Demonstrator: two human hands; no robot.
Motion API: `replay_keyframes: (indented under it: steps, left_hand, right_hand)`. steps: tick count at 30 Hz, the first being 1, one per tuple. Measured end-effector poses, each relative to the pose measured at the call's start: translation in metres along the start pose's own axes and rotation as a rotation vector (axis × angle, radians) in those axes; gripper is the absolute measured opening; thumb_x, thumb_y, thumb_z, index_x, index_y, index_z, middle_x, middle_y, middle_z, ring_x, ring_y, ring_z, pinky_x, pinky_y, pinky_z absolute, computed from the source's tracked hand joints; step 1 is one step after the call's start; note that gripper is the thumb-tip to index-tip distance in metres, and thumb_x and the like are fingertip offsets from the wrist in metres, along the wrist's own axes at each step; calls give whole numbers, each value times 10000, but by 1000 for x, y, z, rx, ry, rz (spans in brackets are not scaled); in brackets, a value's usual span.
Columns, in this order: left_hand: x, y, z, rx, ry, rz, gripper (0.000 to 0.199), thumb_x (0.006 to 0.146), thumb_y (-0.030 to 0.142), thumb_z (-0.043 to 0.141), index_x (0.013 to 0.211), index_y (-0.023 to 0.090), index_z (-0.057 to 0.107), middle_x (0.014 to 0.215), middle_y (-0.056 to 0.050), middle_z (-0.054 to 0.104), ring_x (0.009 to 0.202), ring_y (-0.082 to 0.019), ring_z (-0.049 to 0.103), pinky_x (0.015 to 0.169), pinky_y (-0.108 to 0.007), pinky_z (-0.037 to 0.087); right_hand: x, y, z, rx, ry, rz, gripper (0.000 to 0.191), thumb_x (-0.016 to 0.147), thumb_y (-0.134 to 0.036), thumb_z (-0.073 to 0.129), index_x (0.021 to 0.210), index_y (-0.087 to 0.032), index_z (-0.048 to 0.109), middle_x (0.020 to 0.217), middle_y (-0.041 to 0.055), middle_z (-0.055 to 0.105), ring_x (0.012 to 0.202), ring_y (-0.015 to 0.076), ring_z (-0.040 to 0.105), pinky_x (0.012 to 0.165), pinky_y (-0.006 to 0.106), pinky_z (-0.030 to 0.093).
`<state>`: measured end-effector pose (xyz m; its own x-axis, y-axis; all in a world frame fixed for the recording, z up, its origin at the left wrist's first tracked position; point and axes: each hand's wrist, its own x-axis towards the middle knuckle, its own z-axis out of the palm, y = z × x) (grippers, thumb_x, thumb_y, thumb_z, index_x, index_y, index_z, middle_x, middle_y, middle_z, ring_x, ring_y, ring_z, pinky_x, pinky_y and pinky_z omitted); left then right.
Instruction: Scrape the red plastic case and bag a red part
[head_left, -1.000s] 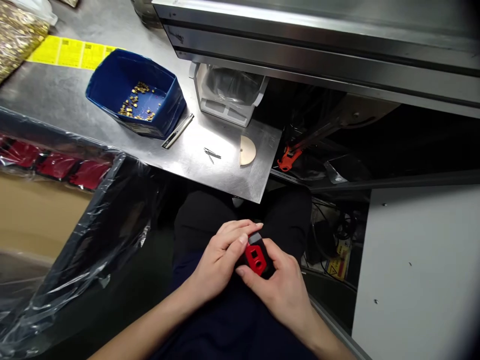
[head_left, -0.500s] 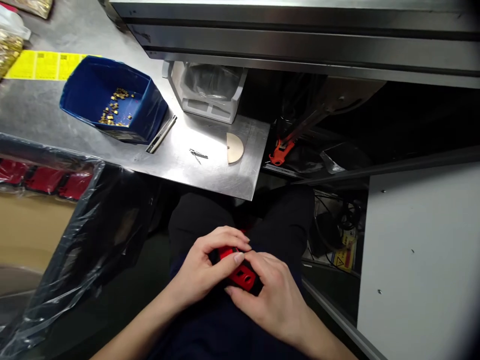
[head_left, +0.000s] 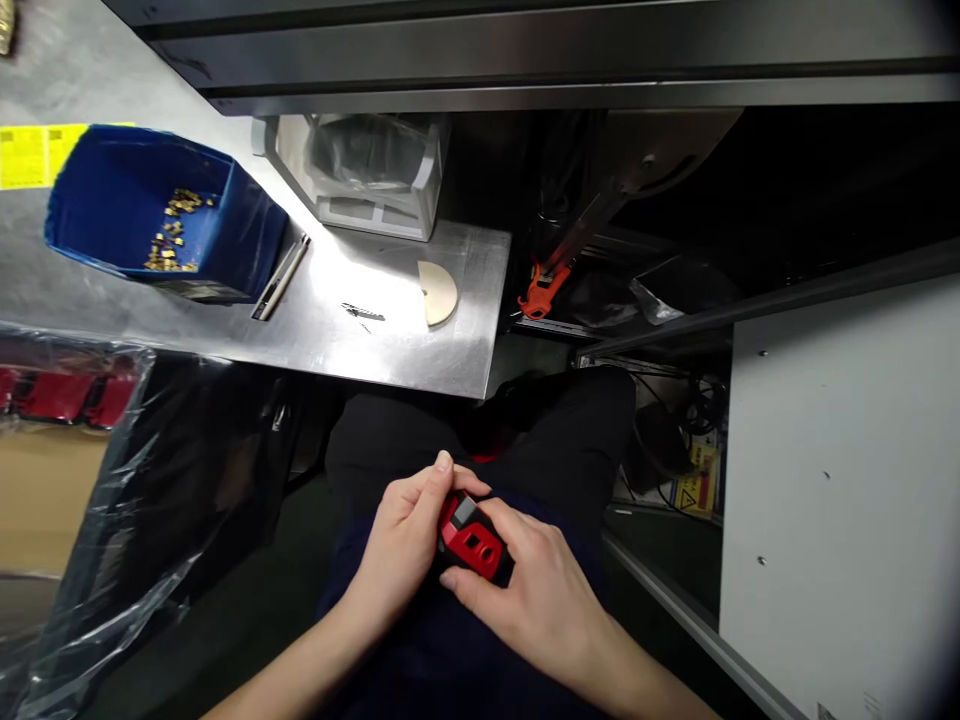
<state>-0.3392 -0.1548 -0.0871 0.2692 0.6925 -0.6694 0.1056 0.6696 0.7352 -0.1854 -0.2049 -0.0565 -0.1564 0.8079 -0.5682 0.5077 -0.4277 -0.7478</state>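
Over my lap I hold a small red-and-black plastic housing (head_left: 474, 541) between both hands. A square opening, a round hole and a grey block at its upper left end show on the red face. My left hand (head_left: 401, 525) is wrapped round the left end, its thumb lifted off the face and its fingertips behind the far edge. With thumb and forefinger, my right hand (head_left: 536, 570) grips the right end. The underside is hidden by my hands.
On the metal bench (head_left: 337, 350) stand a blue bin (head_left: 247, 230) with small brass parts and a grey bin (head_left: 375, 215). A cutter knife (head_left: 281, 278), a pale half-disc (head_left: 439, 293) and thin dark pieces (head_left: 364, 314) lie nearby. Left is a plastic-lined box (head_left: 112, 500) with red parts.
My left thumb has lifted off the housing's face, uncovering the grey block. Both hands keep their hold. The view has shifted, so the bench appears further left.
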Motion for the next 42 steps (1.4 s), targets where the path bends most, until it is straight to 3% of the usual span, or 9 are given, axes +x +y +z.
replay_keyframes:
  steps: [4,8,13,17,23,26,32,37,42]
  left_hand:
    - [-1,0,-4,80,-119,108,248,930,450,681,884,215,745,975,-39,705,944,-226,643,861,-297,481]
    - [-5,-4,-7,45,-41,99,181,899,390,736,843,218,748,961,-27,691,902,-198,624,833,-278,472]
    - [-3,-12,-14,-170,56,-56,233,904,405,719,812,192,735,898,-13,670,817,-156,574,740,-234,450]
    - [3,-18,-22,-343,52,-185,322,908,476,698,817,168,706,734,11,593,667,-115,497,606,-198,420]
    - [17,-18,-33,-648,208,-345,304,949,379,679,744,155,671,768,-3,639,664,-116,588,631,-211,527]
    - [17,-11,-42,-808,245,-432,267,1008,324,575,824,174,698,865,-35,717,729,-166,677,639,-277,578]
    - [11,-12,-49,-786,-121,-351,517,1041,539,406,1230,155,695,1088,-143,756,953,-289,717,809,-423,619]
    - [10,-20,-38,-647,-77,-119,607,973,635,524,1488,317,487,1451,-90,612,1265,-300,601,940,-395,585]
    - [9,-23,-31,-619,-99,-96,612,900,414,742,1454,306,505,1381,-110,656,1152,-271,668,876,-349,590]
  right_hand:
    - [1,4,4,-19,35,-8,281,830,-306,772,1071,-249,641,983,4,750,898,225,705,761,316,509]
    - [1,7,3,-54,17,-97,287,846,-338,783,1067,-251,621,1034,1,721,972,235,665,887,374,504]
    - [5,17,-8,91,-103,-114,527,877,-424,765,1347,-294,567,1311,30,659,1171,236,634,1015,368,505]
    - [20,36,-5,310,-96,-156,354,941,-504,661,1215,-287,717,1234,25,727,1176,212,667,1040,328,503]
    - [50,50,5,510,-125,-147,461,1041,-548,437,1148,-229,752,1103,56,780,1047,212,720,950,333,532]
    - [57,45,4,412,-201,-192,457,937,-561,641,1274,-254,679,1238,47,738,1140,236,687,1005,349,505]
    - [56,35,-1,390,-182,-102,411,868,-537,741,1153,-245,686,1051,8,780,997,229,732,882,315,515]
    - [48,23,-6,147,-66,-68,361,861,-549,741,1043,-244,677,940,-8,759,864,200,710,782,296,488]
    - [33,11,-6,-147,-38,-168,421,880,-562,713,1139,-237,648,1006,46,728,895,230,671,792,333,491]
